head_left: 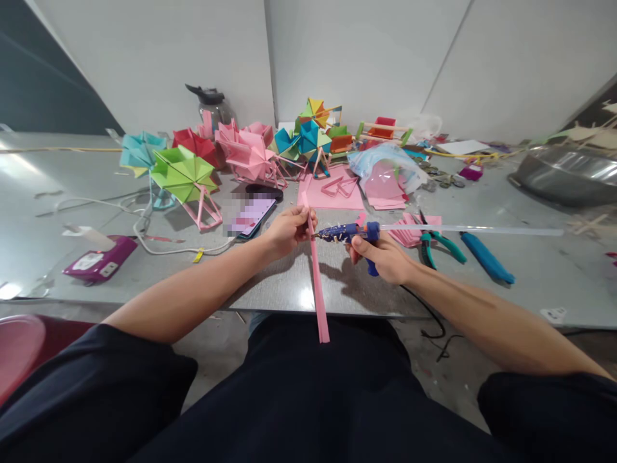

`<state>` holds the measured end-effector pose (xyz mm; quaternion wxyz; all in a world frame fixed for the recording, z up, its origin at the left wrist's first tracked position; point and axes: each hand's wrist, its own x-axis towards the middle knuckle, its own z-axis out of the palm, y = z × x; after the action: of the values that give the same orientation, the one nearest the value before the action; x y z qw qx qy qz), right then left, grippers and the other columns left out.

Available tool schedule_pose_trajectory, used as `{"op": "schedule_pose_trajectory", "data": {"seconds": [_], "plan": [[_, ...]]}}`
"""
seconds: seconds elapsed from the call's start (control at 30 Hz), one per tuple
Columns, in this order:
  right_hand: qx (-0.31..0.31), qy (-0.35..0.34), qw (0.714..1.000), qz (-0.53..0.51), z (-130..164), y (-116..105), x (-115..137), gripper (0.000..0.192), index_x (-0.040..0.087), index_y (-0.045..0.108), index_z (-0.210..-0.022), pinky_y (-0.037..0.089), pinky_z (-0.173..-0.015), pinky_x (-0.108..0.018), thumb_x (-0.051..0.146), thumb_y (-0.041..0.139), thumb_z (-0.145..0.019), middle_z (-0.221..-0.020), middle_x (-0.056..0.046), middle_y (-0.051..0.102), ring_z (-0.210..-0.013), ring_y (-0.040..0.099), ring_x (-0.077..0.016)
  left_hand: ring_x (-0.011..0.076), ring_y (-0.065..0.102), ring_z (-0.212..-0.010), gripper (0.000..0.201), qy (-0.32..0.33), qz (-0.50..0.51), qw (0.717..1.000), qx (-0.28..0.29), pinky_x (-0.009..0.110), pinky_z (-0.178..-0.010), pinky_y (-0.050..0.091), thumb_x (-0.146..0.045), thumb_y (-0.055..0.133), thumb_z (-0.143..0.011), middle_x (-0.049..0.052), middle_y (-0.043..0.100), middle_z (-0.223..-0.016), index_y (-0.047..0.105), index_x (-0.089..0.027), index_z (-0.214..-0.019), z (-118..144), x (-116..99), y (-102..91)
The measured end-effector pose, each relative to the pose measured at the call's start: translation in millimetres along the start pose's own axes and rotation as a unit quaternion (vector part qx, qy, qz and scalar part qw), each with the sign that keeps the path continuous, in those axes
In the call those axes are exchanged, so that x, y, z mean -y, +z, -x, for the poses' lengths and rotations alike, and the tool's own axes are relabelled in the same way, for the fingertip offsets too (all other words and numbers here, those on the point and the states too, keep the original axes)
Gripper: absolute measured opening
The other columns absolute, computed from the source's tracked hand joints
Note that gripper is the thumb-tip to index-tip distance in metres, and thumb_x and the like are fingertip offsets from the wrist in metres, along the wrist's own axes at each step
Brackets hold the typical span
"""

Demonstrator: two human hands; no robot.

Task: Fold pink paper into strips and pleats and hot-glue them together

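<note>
**Where things sit on the surface**

At the near edge of the surface (289, 292), about midway along, the left hand (288, 230) holds a paper strip (317, 283) that hangs past the edge. Just to its right, the right hand (383, 257) has its grip on a glue gun (348, 233), nozzle against the strip, the glue stick (472, 229) running off rightward. Pliers (436, 245) lie just right of that hand. A phone (253, 217) lies behind the left hand. Paper pinwheels (186, 173) stand behind it, toward the far edge. A metal bowl (569, 173) sits at the far right.
</note>
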<state>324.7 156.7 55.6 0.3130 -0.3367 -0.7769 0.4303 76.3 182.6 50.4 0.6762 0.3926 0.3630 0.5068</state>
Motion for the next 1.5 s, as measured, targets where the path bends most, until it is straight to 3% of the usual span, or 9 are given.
{"op": "schedule_pose_trajectory", "data": {"seconds": [0.53, 1.17, 1.3, 1.5], "plan": [[0.019, 0.001, 1.0, 0.017, 7, 2, 4, 0.073, 0.023, 0.06, -0.071, 0.045, -0.06, -0.035, 0.091, 0.052, -0.095, -0.067, -0.004, 0.061, -0.066, 0.057, -0.0193, 0.0098, 0.049, -0.056, 0.035, 0.0, 0.003, 1.0, -0.01, 0.02, -0.055, 0.041, -0.024, 0.058, -0.11, 0.001, 0.057, -0.07, 0.061, -0.017, -0.076, 0, 1, -1.2], [0.071, -0.004, 0.997, 0.012, 12, -1, 9, 0.066, 0.023, 0.057, -0.069, 0.043, -0.059, -0.034, 0.081, 0.057, -0.1, -0.063, -0.001, 0.057, -0.061, 0.054, -0.0168, 0.0093, 0.051, -0.059, 0.042, 0.004, 0.02, 0.999, -0.025, 0.021, -0.055, 0.038, -0.02, 0.047, -0.114, 0.001, 0.058, -0.071, 0.061, -0.016, -0.074, 1, -2, 0.5], [0.066, -0.003, 0.998, 0.009, 12, 0, 8, 0.064, 0.023, 0.062, -0.072, 0.046, -0.06, -0.034, 0.081, 0.06, -0.099, -0.065, -0.002, 0.063, -0.063, 0.058, -0.0179, 0.0093, 0.05, -0.058, 0.04, 0.008, 0.018, 0.999, -0.026, 0.02, -0.056, 0.038, -0.02, 0.051, -0.113, 0.001, 0.057, -0.071, 0.061, -0.017, -0.074, -1, -1, -0.9], [0.05, 0.014, 0.999, -0.008, 12, 2, 3, 0.058, 0.02, 0.075, -0.091, 0.053, -0.067, -0.036, 0.076, 0.065, -0.098, -0.079, -0.005, 0.073, -0.074, 0.069, -0.0217, 0.0098, 0.049, -0.057, 0.038, 0.005, 0.005, 1.0, -0.023, 0.021, -0.055, 0.04, -0.022, 0.051, -0.113, 0.001, 0.056, -0.07, 0.063, -0.017, -0.077, 0, -1, -1.6]]}}
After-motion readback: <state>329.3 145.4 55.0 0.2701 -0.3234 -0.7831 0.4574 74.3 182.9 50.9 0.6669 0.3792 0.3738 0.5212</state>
